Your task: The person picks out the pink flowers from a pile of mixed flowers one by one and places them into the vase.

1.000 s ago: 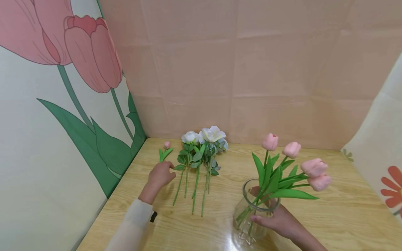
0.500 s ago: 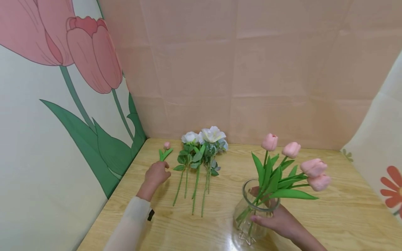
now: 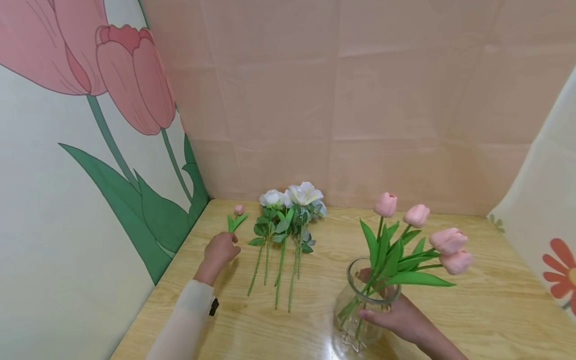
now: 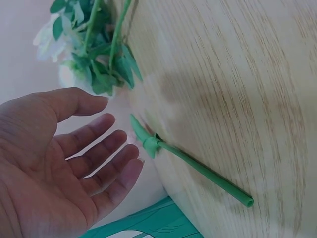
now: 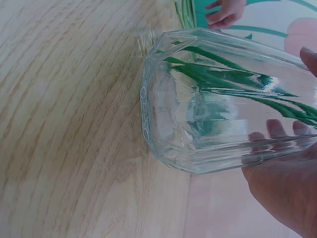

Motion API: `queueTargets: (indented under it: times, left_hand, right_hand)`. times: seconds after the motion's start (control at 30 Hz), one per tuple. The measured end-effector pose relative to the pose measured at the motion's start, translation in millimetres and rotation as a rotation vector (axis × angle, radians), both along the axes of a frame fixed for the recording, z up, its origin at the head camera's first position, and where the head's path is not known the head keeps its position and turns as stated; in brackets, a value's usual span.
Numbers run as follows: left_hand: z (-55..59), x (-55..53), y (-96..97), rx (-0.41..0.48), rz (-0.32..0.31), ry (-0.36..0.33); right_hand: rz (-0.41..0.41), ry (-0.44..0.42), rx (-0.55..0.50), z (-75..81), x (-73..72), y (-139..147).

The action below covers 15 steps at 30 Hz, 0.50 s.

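Note:
A single pink tulip (image 3: 239, 209) lies on the table at the left, its green stem (image 4: 205, 171) bare in the left wrist view. My left hand (image 3: 221, 250) hovers over that stem with loosely curved fingers, apart from it and holding nothing. At the right, my right hand (image 3: 405, 317) grips a clear glass vase (image 3: 340, 306) around its side, thumb in front and fingers behind. Several pink tulips (image 3: 417, 215) stand in the vase, leaning right. Through the faceted glass (image 5: 173, 148), their green stems show in the right wrist view.
Several white flowers (image 3: 304, 194) with long green stems lie in the middle of the wooden table (image 3: 270, 335). A pink backdrop (image 3: 279, 100) rises behind the table. Tulip-printed fabric (image 3: 112, 225) borders the left side, and a flower-printed cloth (image 3: 540, 200) the right.
My left hand has moved slightly left and toward me, closer over the lying tulip's stem. The right hand and the vase have stayed in place.

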State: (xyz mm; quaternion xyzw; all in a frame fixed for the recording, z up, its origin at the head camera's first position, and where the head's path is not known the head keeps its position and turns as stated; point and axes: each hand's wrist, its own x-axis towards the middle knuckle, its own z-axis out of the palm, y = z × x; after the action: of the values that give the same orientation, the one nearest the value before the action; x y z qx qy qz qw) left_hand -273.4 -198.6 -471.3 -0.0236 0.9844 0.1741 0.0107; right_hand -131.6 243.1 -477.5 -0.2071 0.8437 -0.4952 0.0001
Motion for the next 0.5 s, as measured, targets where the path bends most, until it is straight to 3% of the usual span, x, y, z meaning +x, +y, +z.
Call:
queueTargets:
  times: [0.23, 0.5]
  left_hand:
    - [-0.4, -2.4, -2.1, 0.013, 0.033, -0.009]
    - [-3.8, -9.2, -6.6, 0.022, 0.077, -0.034]
  right_hand:
    - [0.024, 0.04, 0.005, 0.5, 0.9, -1.0]
    - [0.014, 0.027, -0.002, -1.6, -0.3, 0.0]
